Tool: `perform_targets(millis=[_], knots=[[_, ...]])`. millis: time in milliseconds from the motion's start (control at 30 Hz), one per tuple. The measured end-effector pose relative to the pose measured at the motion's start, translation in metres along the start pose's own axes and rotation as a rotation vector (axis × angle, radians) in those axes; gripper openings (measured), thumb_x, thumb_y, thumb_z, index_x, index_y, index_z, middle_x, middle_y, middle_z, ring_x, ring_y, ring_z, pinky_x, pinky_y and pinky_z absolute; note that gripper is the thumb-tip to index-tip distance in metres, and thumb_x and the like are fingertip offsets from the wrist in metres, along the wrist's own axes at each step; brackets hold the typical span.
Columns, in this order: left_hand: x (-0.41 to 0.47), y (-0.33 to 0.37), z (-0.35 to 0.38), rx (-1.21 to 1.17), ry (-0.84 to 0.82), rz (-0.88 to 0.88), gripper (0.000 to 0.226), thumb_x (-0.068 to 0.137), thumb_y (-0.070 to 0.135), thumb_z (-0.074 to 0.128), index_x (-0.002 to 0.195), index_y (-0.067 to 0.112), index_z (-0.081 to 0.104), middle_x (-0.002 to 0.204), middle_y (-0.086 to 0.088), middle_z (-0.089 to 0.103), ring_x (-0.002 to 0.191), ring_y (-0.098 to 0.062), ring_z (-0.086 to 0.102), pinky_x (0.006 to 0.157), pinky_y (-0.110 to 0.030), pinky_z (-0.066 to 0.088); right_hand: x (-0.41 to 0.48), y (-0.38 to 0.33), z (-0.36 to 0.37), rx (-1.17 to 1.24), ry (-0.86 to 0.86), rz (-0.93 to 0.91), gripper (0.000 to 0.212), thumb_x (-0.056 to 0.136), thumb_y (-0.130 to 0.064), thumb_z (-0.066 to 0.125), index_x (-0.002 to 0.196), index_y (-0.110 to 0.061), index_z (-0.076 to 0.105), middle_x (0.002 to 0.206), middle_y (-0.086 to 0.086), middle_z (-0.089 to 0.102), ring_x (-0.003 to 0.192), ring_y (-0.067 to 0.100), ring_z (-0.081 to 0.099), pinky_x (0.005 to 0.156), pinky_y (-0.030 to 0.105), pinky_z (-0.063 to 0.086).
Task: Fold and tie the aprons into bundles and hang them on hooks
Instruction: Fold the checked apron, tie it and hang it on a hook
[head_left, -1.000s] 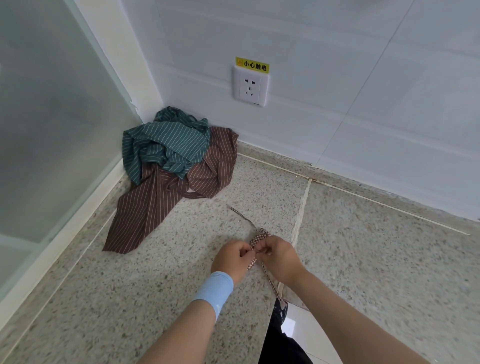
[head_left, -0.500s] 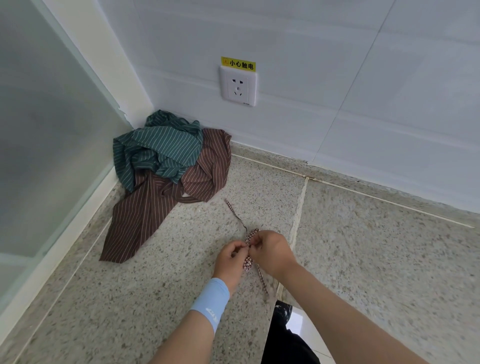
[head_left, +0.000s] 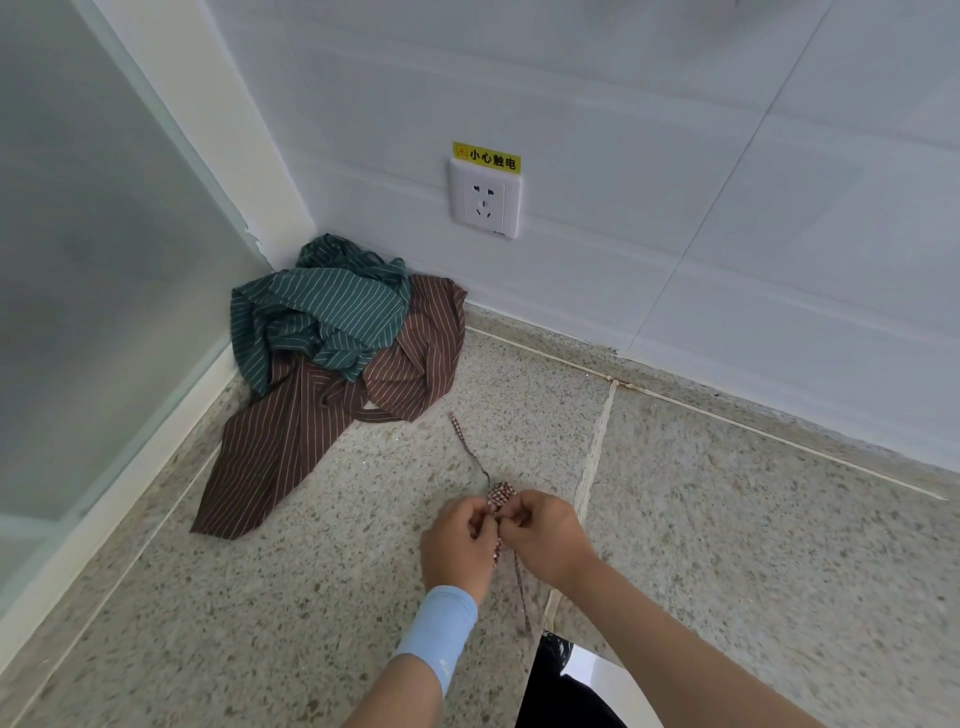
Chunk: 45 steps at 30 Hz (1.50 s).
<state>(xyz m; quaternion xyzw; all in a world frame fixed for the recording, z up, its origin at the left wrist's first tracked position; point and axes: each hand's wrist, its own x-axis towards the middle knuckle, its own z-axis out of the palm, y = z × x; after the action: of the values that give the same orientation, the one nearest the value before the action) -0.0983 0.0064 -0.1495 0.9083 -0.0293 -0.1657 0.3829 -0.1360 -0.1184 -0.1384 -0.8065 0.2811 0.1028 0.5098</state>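
Speckled stone counter (head_left: 260, 613) runs into a white tiled corner, a socket (head_left: 484, 198) on the wall at twelve o'clock. We pinch a checked apron strap (head_left: 500, 493) between both hands: left hand (head_left: 458, 545) and right hand (head_left: 548, 535) pressed together around it, its tail trailing toward eleven o'clock. At ten o'clock, a green striped apron (head_left: 322, 312) lies crumpled atop a brown striped apron (head_left: 291, 436).

I see both my hands close together over the speckled counter (head_left: 727, 545), left hand (head_left: 457, 545) and right hand (head_left: 545, 535) pinching a checkered strap (head_left: 500, 492), green apron (head_left: 322, 312) on brown apron (head_left: 291, 436) in the corner, socket (head_left: 485, 198) on the wall
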Motion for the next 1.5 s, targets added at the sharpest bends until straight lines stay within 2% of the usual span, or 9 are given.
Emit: perform_targets(millis=[133, 333, 500, 633, 767, 933, 1133, 1300, 1500], knots=[[0.010, 0.004, -0.002, -0.043, -0.156, -0.039, 0.012, 0.091, 0.022, 0.058, 0.091, 0.029, 0.069, 0.092, 0.016, 0.062, 0.084, -0.003, 0.060, 0.076, -0.024, 0.050, 0.002, 0.000, 0.000, 0.029, 0.066, 0.068, 0.010, 0.084, -0.013, 0.063, 0.081, -0.022, 0.066, 0.069, -0.008, 0.064, 0.050, 0.001, 0.050, 0.049, 0.017, 0.043], [0.017, 0.001, -0.009, -0.158, -0.446, -0.187, 0.019, 0.095, 0.014, 0.046, 0.089, 0.013, 0.064, 0.081, -0.001, 0.059, 0.071, -0.012, 0.051, 0.065, -0.028, 0.038, 0.005, -0.004, 0.003, -0.312, 0.064, -0.028, 0.010, 0.084, -0.023, 0.061, 0.090, -0.024, 0.069, 0.085, -0.008, 0.066, 0.073, 0.009, 0.061, 0.061, 0.021, 0.050], [0.014, -0.009, -0.018, -0.406, -0.417, -0.284, 0.017, 0.094, 0.020, 0.056, 0.092, 0.011, 0.071, 0.091, -0.007, 0.072, 0.082, -0.015, 0.062, 0.075, -0.028, 0.046, 0.002, -0.002, 0.000, -0.443, -0.026, -0.204, 0.019, 0.083, -0.039, 0.067, 0.101, -0.034, 0.071, 0.095, -0.014, 0.064, 0.081, 0.007, 0.062, 0.071, 0.025, 0.054], [0.012, -0.005, -0.021, -0.469, -0.456, -0.387, 0.010, 0.087, 0.019, 0.056, 0.084, 0.012, 0.062, 0.086, -0.008, 0.063, 0.080, -0.018, 0.056, 0.070, -0.028, 0.039, 0.006, -0.009, -0.006, -0.353, -0.108, -0.105, 0.010, 0.080, -0.034, 0.078, 0.080, -0.038, 0.069, 0.089, -0.016, 0.067, 0.082, 0.005, 0.064, 0.071, 0.022, 0.053], [0.010, -0.007, -0.027, -0.433, -0.537, -0.335, 0.021, 0.070, 0.028, 0.062, 0.086, 0.016, 0.069, 0.094, -0.005, 0.074, 0.092, -0.023, 0.067, 0.087, -0.037, 0.049, 0.012, -0.014, -0.012, -0.168, -0.182, -0.033, 0.018, 0.079, -0.022, 0.081, 0.069, -0.033, 0.071, 0.079, -0.012, 0.072, 0.074, 0.009, 0.067, 0.069, 0.025, 0.056], [0.007, -0.022, -0.030, -0.239, -0.472, -0.176, 0.004, 0.082, 0.022, 0.069, 0.078, 0.021, 0.070, 0.084, 0.002, 0.074, 0.086, -0.015, 0.069, 0.082, -0.030, 0.054, 0.013, -0.006, -0.027, -0.197, -0.018, -0.045, 0.013, 0.085, -0.026, 0.073, 0.078, -0.030, 0.063, 0.082, -0.011, 0.068, 0.074, 0.004, 0.063, 0.070, 0.024, 0.053], [-0.009, -0.019, -0.026, -0.387, -0.299, -0.189, 0.013, 0.091, 0.013, 0.065, 0.088, 0.024, 0.071, 0.086, 0.002, 0.073, 0.079, -0.016, 0.069, 0.072, -0.029, 0.058, -0.005, -0.005, -0.012, -0.369, -0.124, -0.318, 0.018, 0.088, -0.013, 0.065, 0.095, -0.027, 0.074, 0.095, -0.015, 0.058, 0.081, 0.002, 0.054, 0.078, 0.015, 0.043], [-0.013, -0.018, -0.029, -0.238, -0.209, -0.045, 0.013, 0.090, 0.016, 0.068, 0.086, 0.029, 0.070, 0.085, 0.014, 0.072, 0.078, 0.006, 0.064, 0.070, -0.007, 0.047, -0.005, -0.005, -0.010, -0.387, -0.146, -0.236, 0.021, 0.096, -0.016, 0.062, 0.109, -0.022, 0.076, 0.110, -0.005, 0.069, 0.102, 0.013, 0.061, 0.090, 0.019, 0.044], [-0.008, -0.017, -0.030, -0.139, -0.218, 0.012, 0.012, 0.087, 0.018, 0.070, 0.082, 0.029, 0.071, 0.082, 0.015, 0.071, 0.076, 0.006, 0.064, 0.066, -0.005, 0.045, -0.001, -0.011, -0.009, -0.529, -0.200, -0.218, 0.013, 0.085, -0.032, 0.074, 0.098, -0.030, 0.075, 0.095, -0.010, 0.062, 0.092, 0.013, 0.060, 0.081, 0.025, 0.049]])
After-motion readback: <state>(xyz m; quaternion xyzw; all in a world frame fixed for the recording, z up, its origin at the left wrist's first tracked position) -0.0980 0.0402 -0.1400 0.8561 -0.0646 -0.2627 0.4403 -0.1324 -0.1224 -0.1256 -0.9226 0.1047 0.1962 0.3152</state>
